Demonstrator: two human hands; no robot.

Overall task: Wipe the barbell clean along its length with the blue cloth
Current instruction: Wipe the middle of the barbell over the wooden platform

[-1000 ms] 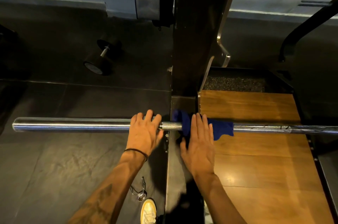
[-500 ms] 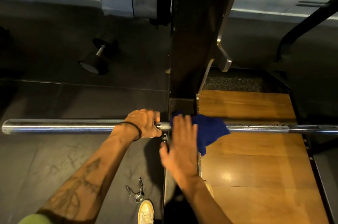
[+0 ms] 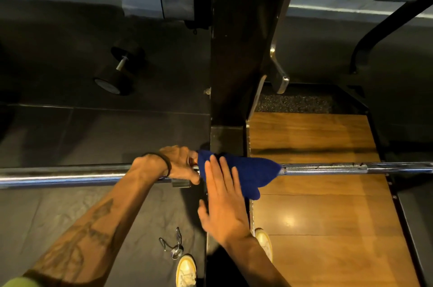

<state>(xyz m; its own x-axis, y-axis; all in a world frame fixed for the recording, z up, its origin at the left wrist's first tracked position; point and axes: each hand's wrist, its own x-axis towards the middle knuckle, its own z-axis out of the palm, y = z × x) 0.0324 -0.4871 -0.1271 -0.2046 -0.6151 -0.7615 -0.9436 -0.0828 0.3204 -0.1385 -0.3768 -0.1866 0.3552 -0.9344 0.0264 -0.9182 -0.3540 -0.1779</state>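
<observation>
Across the middle of the view, the barbell (image 3: pixel 328 168) runs level from left edge to right edge, its thick smooth sleeve on the left over the dark floor (image 3: pixel 70 136) and its thinner knurled shaft on the right above the wooden platform (image 3: pixel 316 211). Draped over the shaft just right of the collar is the blue cloth (image 3: pixel 253 173), bunched, with one corner hanging below the bar on the near side.

The left hand (image 3: pixel 179 165) is curled around the bar at the inner end of the sleeve, fingers wrapped over the top and closed on the metal (a dark band sits on that wrist, and the forearm is tattooed). Its fingertips lie just beside the left edge of the cloth. The right hand (image 3: pixel 222 202) is flat and spread, fingers straight and slightly apart; the fingertips rest on the left part of the cloth, pressing on it rather than gripping it, while the palm hangs below the bar.

Behind the hands stands the black upright of a rack (image 3: pixel 230 64). A dumbbell (image 3: pixel 119 70) lies on the floor at the far left, well apart from the bar. Near the bottom, a spring collar clip (image 3: pixel 173 245) lies on the floor beside two pale shoes (image 3: pixel 186 271).
</observation>
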